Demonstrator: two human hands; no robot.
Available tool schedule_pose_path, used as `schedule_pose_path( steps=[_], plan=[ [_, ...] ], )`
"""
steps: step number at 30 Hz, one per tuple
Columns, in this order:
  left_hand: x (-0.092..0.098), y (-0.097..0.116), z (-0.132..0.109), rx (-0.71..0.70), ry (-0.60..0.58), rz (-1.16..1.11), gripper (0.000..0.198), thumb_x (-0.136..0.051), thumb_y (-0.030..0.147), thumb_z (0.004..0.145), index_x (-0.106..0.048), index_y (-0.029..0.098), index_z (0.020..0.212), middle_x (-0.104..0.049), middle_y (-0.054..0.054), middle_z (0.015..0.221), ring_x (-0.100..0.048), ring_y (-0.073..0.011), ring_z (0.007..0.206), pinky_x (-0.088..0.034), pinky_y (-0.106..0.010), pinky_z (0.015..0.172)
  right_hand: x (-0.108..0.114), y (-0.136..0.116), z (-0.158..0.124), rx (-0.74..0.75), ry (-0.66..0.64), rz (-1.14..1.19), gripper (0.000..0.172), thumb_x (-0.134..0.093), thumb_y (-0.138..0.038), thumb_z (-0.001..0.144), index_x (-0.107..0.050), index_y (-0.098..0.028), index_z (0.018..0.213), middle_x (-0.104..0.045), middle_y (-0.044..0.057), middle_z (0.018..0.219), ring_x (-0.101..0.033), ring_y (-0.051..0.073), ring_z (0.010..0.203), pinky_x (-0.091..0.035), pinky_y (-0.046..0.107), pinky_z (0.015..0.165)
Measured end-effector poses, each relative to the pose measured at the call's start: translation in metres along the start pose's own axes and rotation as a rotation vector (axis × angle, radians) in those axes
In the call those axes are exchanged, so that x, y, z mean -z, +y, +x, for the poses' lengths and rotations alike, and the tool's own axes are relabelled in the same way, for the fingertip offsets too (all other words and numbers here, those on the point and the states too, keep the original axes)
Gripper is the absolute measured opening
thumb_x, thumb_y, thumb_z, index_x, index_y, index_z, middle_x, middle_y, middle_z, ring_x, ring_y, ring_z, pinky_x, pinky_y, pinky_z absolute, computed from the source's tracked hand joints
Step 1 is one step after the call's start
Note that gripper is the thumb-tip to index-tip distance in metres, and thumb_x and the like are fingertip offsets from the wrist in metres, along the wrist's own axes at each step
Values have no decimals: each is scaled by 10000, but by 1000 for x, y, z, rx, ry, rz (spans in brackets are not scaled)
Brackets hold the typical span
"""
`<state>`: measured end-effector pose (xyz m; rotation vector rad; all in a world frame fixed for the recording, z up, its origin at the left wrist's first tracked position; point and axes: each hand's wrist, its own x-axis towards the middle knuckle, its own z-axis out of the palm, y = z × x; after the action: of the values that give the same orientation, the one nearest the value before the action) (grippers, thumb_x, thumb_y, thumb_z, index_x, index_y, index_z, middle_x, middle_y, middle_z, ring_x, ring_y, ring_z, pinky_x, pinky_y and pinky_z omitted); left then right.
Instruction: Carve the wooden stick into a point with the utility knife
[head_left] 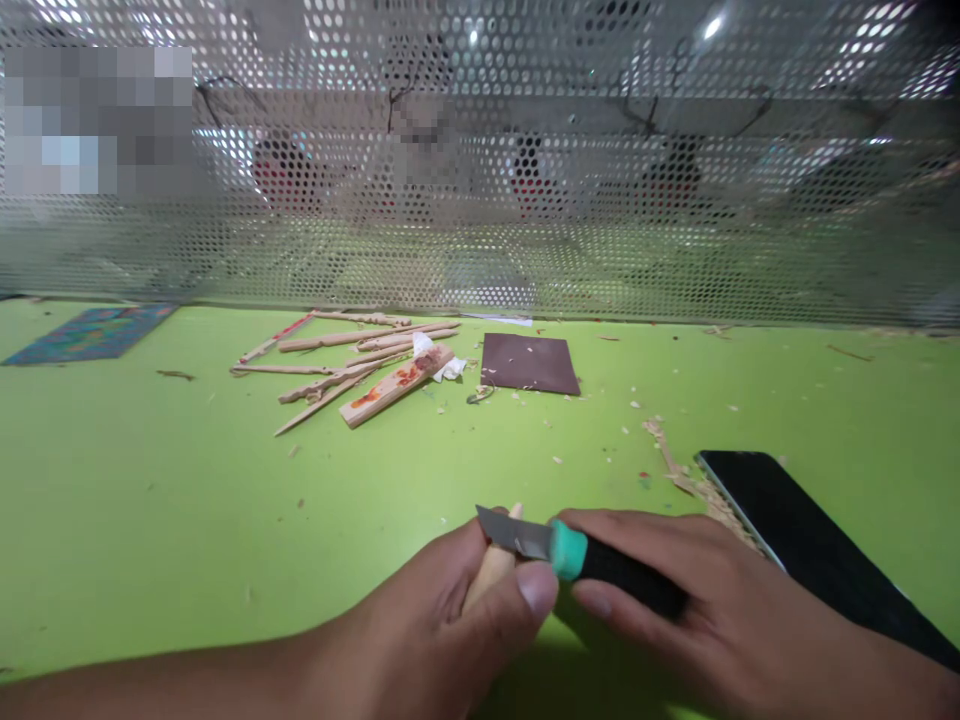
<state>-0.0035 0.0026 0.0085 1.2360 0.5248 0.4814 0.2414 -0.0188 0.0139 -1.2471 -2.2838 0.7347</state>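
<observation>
ok, headcount of everything here. hands: two, one left hand (pixel 450 635) and one right hand (pixel 724 595). one knife (pixel 570 550), one gripped wooden stick (pixel 491 575). one phone (pixel 814 550), one stained wood block (pixel 399 387), one brown sheet (pixel 525 361), one multicoloured sheet (pixel 97 333). loose thin sticks (pixel 322 342) are the annoying bit: i get at least seven, but they overlap so don't hold me to an exact total. crumpled white paper (pixel 451 370) shows as two bits by the block, can't tell if that's one piece. wood shavings (pixel 724 508)? dozens, way too many lol. plus one green table (pixel 187 500) and one perforated screen (pixel 337 240).
</observation>
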Motion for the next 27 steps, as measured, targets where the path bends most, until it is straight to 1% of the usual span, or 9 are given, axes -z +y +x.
schedule_pose_path(
  steps=[2,5,9,11,14,17,21,24,27],
  plan=[
    [-2,-3,0,-22,13,-84,418,-418,525,1127,-683,201,1131,-650,-69,1016,-576,-236,986,-444,-390,998,1,-2,-1,-22,-40,41,223,-570,-440,1073,-704,-281,993,-787,-11,865,-774,200,765,-614,281,683],
    [-1,-3,-1,-22,25,13,413,-422,519,1129,-664,196,1217,-656,-93,1155,-559,-253,1085,-407,-414,1094,1,-4,-3,-45,-54,43,264,-577,-493,1071,-707,-276,997,-790,-4,878,-776,207,789,-615,288,706],
    [4,3,-3,-4,-34,179,369,-451,516,1122,-613,197,1217,-629,-89,1156,-555,-245,1083,-455,-366,1026,1,-5,-4,-25,-18,-15,273,-556,-506,1078,-730,-297,1052,-812,-8,894,-787,211,764,-618,293,670],
    [6,4,-5,78,-56,142,407,-482,588,1093,-567,205,1201,-612,-62,1030,-562,-221,949,-495,-326,881,1,-4,-4,-13,16,-37,274,-553,-503,1076,-740,-302,1075,-814,-4,876,-796,222,765,-623,298,655],
    [6,0,-6,200,-44,-3,477,-504,689,1046,-518,226,1161,-597,-22,911,-531,-176,774,-469,-277,705,2,-1,-3,-8,25,-81,248,-576,-477,1062,-749,-304,1098,-822,7,881,-806,233,777,-630,301,639],
    [5,-2,-4,162,-11,5,422,-517,644,1065,-523,222,1075,-563,0,865,-513,-165,784,-461,-282,753,3,3,-2,4,36,-103,220,-588,-432,1047,-746,-317,1149,-829,1,898,-816,240,800,-640,306,641],
    [4,-2,0,54,74,66,386,-559,595,1068,-514,219,1144,-508,-4,950,-515,-221,1052,-413,-352,989,3,5,-1,7,71,-94,213,-595,-397,1040,-747,-314,1163,-841,6,939,-829,250,850,-665,318,683],
    [4,-1,0,122,117,107,453,-578,646,1037,-506,207,1122,-455,9,941,-454,-196,938,-404,-341,887,3,8,0,-5,127,-118,216,-597,-402,1038,-763,-307,1138,-856,27,997,-835,266,873,-671,320,661],
    [3,1,0,143,115,116,494,-593,665,1020,-534,190,1140,-501,-3,989,-397,-172,853,-391,-326,813,2,11,1,-3,151,-140,235,-590,-417,1044,-768,-299,1142,-861,41,1023,-836,271,884,-673,325,656]
  ],
)
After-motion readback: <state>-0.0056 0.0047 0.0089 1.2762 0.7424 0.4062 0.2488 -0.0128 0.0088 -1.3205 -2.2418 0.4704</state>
